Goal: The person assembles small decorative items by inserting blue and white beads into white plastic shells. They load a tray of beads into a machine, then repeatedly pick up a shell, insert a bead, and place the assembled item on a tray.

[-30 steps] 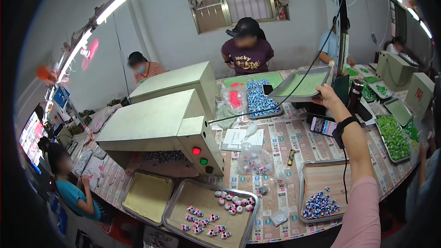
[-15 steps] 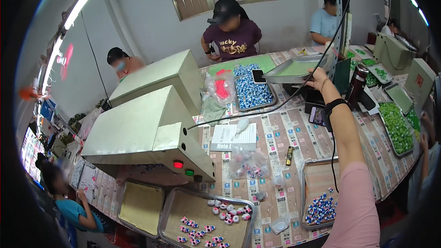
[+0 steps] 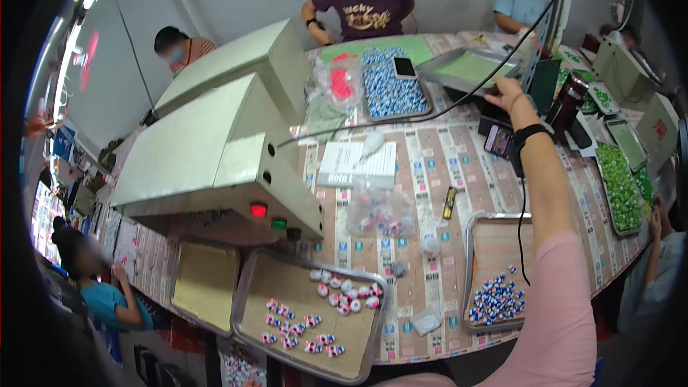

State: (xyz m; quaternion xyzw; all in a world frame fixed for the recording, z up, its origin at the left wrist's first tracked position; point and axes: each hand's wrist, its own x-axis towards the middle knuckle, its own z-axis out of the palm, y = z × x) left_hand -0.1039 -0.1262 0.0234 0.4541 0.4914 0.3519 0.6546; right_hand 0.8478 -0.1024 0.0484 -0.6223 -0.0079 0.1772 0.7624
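A long table [image 3: 430, 172] covered in printed paper spreads across the view. Along its left side stand 2 pale metal machines: the nearer machine [image 3: 193, 143], with red and green lights low on its front, and the farther machine [image 3: 236, 64] just behind. A person in a purple shirt [image 3: 365, 7] is at the far edge. At the near edge, a wide metal tray [image 3: 252, 283] carries round white pieces toward its far right corner and blue-and-pink pieces nearer its left side; a yellow-lined tray [image 3: 206, 279] lies just beside it. Near the far edge, right of a tray of blue-and-white pieces [image 3: 401, 116], is the green-lined tray [image 3: 459, 68]. The right hand [image 3: 507, 93] grips this tray at its near right corner, fingers closed on the rim, so most of it reaches leftward and away beyond the fingertips. Whether its far side rests on anything, I cannot tell. At the lower edge of the view only a sliver of the left hand [image 3: 251, 383] shows; how its fingers stand cannot be told. A dark flask [image 3: 570, 97] stands right of the right hand; a lit phone [image 3: 498, 140] is propped just below the wrist.
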